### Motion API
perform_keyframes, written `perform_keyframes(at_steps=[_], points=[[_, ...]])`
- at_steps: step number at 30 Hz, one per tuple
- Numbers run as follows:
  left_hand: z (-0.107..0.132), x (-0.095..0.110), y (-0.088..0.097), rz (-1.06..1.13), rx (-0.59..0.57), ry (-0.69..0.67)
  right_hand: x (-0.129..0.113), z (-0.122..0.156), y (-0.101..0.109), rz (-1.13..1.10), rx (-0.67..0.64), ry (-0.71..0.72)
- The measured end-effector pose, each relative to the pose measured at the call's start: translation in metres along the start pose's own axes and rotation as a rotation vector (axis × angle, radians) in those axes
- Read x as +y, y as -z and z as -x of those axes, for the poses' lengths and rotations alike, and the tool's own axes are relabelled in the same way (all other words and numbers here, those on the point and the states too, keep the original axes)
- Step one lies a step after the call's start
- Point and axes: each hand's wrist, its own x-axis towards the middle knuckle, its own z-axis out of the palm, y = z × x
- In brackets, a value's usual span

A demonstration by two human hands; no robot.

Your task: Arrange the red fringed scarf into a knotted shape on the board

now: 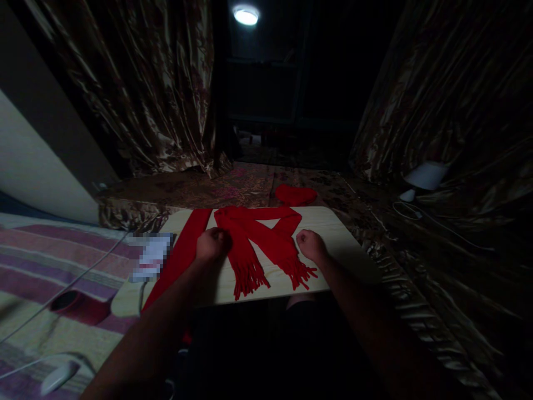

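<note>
A red scarf [270,236] with fringed ends lies folded across a pale wooden tabletop [283,286]. Its two tasselled ends point toward me, and another long red strip [175,272] runs down the table's left side past the near edge. My left hand [212,243] is closed over the gap between that strip and the middle of the scarf; what its fingers hold, if anything, is hidden. Close beside the right fringed end, my right hand [311,244] is curled into a loose fist, with nothing visible in it.
Behind the table lies a red fabric item [295,194] on a patterned cover. A pixelated white packet or paper [152,256] rests at the left edge. On the striped bedding are a dark red cup-like object [81,307] and a cable. A small lamp [427,176] stands right.
</note>
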Motion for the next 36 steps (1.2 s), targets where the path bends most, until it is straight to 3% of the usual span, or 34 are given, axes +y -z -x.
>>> perform_keyframes(at_steps=[7,11,14,17,26,36], points=[[-0.055,-0.019,-0.005,0.031,0.018,-0.01,-0.059,-0.003,0.0,-0.063,-0.067,0.255],[-0.083,-0.016,-0.005,0.047,-0.027,-0.097,-0.075,-0.003,-0.004,-0.037,-0.165,0.376],[-0.101,-0.015,-0.007,0.044,-0.11,-0.167,-0.076,-0.003,-0.01,-0.018,-0.184,0.412],[-0.113,-0.019,-0.013,-0.016,-0.18,-0.111,-0.073,-0.003,-0.016,-0.015,-0.137,0.413],[-0.128,-0.033,-0.026,0.047,-0.112,0.095,-0.068,-0.001,-0.023,-0.131,-0.07,0.455],[-0.136,-0.034,-0.027,0.039,-0.121,0.112,-0.066,-0.001,-0.025,-0.184,-0.039,0.46]])
